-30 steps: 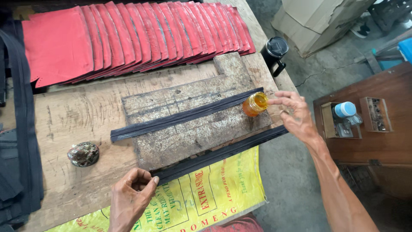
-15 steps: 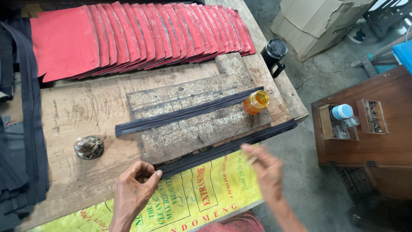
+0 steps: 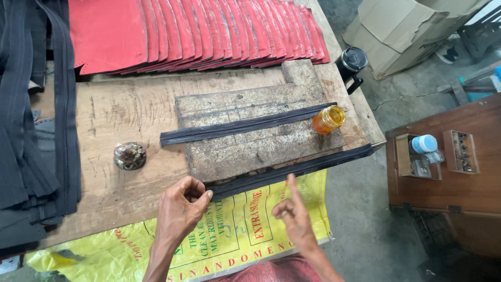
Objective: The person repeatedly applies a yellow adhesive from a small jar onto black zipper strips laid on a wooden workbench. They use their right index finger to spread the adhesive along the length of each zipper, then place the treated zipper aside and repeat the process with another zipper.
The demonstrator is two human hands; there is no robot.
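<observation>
On board's near edge, left hand (image 3: 180,209) pinches black strip (image 3: 292,171), long axis left-right; right hand (image 3: 295,216) released.

Left hand (image 3: 180,206) pinches the near end of a black zipper strip (image 3: 292,169) lying along the wooden block (image 3: 250,146). Right hand (image 3: 295,214) hovers open at four o'clock of it, forefinger up. An amber jar (image 3: 329,119) sits at two o'clock, on a second strip (image 3: 245,125).

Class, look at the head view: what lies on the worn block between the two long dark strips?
In the head view, bare block surface separates the upper dark strip from the lower dark strip; the orange jar sits at the upper strip's right end.
</observation>
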